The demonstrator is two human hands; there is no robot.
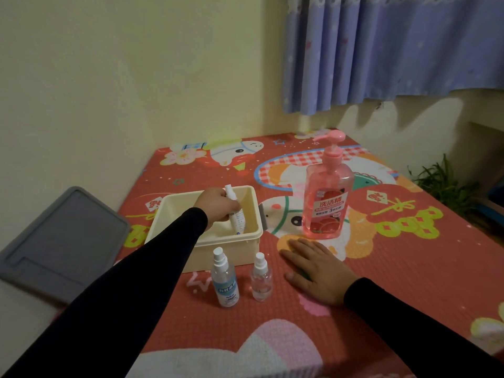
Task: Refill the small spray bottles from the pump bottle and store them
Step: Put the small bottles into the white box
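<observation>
Left hand [218, 204]: fingers closed round a white spray bottle [236, 216], held upright inside the cream tub [245, 238].
Right hand [317, 270]: open, flat on the red mat [395, 268], holding nothing.
Between the arms: a labelled spray bottle [225, 279] and a clear spray bottle [261, 279], standing in front of the tub.
Pump bottle [327, 197]: pink, upright, just beyond the right hand.
Grey lid [60, 241]: left of the tub.

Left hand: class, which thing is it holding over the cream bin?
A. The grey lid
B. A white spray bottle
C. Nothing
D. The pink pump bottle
B: the left hand grips a white spray bottle inside the cream bin, while the pump bottle stands apart on the mat.
</observation>
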